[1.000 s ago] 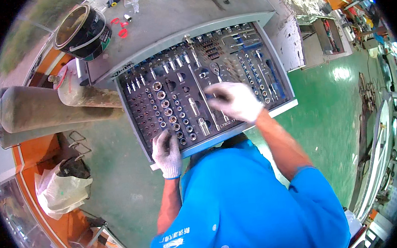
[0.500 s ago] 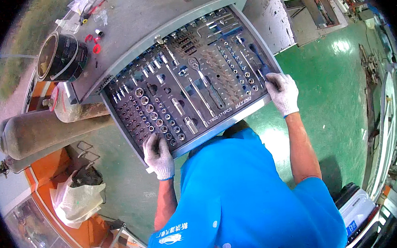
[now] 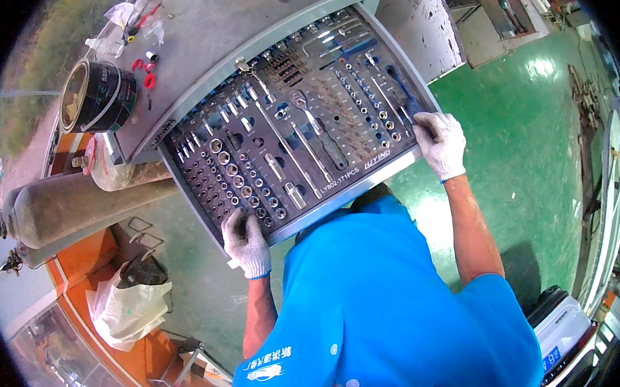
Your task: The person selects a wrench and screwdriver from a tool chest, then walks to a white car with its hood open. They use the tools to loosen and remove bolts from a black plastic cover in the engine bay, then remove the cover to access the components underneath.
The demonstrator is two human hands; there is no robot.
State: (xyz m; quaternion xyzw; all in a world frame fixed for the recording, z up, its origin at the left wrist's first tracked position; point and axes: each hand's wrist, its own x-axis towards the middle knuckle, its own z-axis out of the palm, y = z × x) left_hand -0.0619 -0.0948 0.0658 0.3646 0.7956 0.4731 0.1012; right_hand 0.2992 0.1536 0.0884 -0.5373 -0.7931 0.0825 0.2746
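Head view showed a grey tool tray point(image 3: 394, 164) full of sockets, resting on a grey workbench point(image 3: 227, 41) above a green floor point(image 3: 537, 149). Left hand point(image 3: 246, 242) and right hand point(image 3: 442, 143), both gloved, gripped its near corners. A gas cylinder point(image 3: 81, 204) lay beside.

A person in a blue shirt point(image 3: 397, 309) stood over an open drawer point(image 3: 299, 140) filled with sockets and ratchets. The gloved left hand point(image 3: 245, 241) gripped the drawer's near left corner, and the gloved right hand point(image 3: 441, 141) gripped its near right corner. A black bucket point(image 3: 95, 97) stood on the grey bench point(image 3: 241, 33) behind, and a gas cylinder point(image 3: 88, 202) lay at the left above a white bag point(image 3: 128, 310).
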